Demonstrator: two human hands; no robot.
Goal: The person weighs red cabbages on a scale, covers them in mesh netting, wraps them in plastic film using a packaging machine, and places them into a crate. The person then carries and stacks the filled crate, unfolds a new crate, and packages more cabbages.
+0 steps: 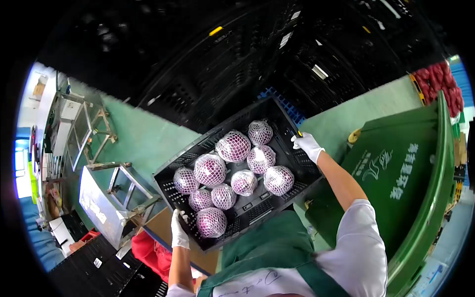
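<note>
Between my two gloved hands I carry a black plastic crate (257, 210), tilted in the view. My left hand (179, 230) grips its lower left end, fingers curled over the rim. On the upper right end, my right hand (308, 146) is closed round the edge by a small yellow tab. Several round purple vegetables, apparently red cabbages (210, 169), lie in the crate, each in white foam netting and clear wrap. Some of the crate floor shows at the lower right of them.
Stacked black crates (213, 64) rise in front, with a blue pallet (282, 101) at their foot. A large green bin (391, 168) stands close on my right. Metal frames (126, 188) are at left, and red net sacks (440, 86) lie far right.
</note>
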